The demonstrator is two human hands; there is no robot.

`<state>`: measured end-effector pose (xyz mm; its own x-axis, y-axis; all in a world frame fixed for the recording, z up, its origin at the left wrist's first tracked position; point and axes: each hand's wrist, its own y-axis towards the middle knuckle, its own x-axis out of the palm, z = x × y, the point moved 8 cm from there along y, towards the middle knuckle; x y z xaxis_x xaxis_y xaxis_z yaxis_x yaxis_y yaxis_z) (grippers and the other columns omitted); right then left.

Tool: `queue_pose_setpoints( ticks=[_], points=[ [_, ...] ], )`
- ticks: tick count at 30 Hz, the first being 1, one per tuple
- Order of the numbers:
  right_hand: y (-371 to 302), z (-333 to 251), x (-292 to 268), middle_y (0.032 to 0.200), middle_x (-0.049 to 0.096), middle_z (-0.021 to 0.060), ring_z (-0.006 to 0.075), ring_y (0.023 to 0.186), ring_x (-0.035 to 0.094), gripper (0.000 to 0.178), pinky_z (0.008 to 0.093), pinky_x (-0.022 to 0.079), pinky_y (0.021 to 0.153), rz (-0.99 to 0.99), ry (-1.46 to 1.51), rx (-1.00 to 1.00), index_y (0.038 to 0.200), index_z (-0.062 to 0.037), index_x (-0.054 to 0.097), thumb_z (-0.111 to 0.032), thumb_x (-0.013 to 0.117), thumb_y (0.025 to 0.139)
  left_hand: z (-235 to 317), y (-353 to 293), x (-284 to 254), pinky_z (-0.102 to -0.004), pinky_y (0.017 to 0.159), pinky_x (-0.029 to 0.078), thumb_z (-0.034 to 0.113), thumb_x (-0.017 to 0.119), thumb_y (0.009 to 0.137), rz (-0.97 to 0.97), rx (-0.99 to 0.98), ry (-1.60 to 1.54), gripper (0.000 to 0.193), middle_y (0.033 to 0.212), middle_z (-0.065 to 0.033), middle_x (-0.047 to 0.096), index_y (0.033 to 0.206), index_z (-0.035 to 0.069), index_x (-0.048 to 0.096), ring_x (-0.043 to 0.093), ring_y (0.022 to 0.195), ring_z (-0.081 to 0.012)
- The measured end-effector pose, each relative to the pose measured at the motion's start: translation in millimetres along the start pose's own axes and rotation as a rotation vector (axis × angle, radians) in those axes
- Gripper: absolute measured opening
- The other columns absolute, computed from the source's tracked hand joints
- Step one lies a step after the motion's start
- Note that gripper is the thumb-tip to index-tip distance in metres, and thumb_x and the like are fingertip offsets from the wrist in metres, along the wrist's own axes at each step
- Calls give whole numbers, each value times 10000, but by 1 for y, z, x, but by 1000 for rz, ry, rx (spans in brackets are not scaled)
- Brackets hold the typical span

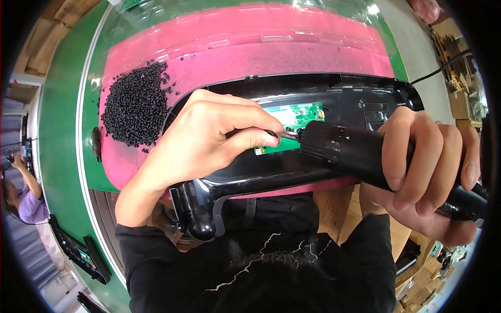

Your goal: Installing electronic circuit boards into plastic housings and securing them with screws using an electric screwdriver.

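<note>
My right hand is wrapped round a black electric screwdriver, held nearly level with its bit pointing left. My left hand pinches a small black screw between thumb and forefinger, right by the bit's tip. The fingers partly hide the screw. Under both hands lies a long black plastic housing with a curved arm at its near left. Inside it sits a green circuit board, partly covered by the left fingers and the screwdriver's nose.
A heap of small black screws spreads over the pink mat at left. Clear ribbed plastic lies along the far side. A black cable runs off at right. Another housing and a person in purple are far left.
</note>
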<state>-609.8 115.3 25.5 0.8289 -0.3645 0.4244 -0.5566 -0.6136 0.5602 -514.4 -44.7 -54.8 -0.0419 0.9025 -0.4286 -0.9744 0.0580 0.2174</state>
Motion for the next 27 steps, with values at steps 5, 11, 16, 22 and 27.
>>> queue_pose_setpoints(
  ticks=[5,11,16,22,27],
  points=[
    [-9,-1,-8,624,604,-16,94,477,577,444,222,507,496,-32,84,-126,953,-73,526,-355,768,710,-4,4,6,-290,646,554,41,766,793,-41,-52,-48,128,809,-119,716,886,-29,713,698,724,-204],
    [-12,2,-11,631,607,-10,99,494,593,452,233,522,512,-13,72,-132,961,-68,530,-365,762,712,-10,5,13,-308,603,518,29,721,825,-127,-47,-75,108,776,-106,666,887,-44,669,643,669,-209],
    [-3,27,0,662,623,-1,103,516,607,474,234,526,526,15,316,-374,978,-58,534,-376,764,712,-11,9,16,-371,667,516,82,661,889,-165,-15,-49,112,785,-129,660,893,-30,667,645,718,-305],
    [-7,2,-12,684,633,7,105,522,612,483,230,526,529,-62,84,-204,987,-50,534,-386,762,725,-14,11,17,-393,651,500,83,660,887,-138,-21,-47,109,798,-126,644,884,-25,642,632,715,-315],
    [-7,10,-8,677,626,4,101,515,607,484,240,543,563,-84,61,-291,979,-46,535,-385,767,723,-19,11,20,-343,620,499,21,692,838,-149,-44,102,82,794,-114,644,882,-17,635,639,692,-270]
  ],
)
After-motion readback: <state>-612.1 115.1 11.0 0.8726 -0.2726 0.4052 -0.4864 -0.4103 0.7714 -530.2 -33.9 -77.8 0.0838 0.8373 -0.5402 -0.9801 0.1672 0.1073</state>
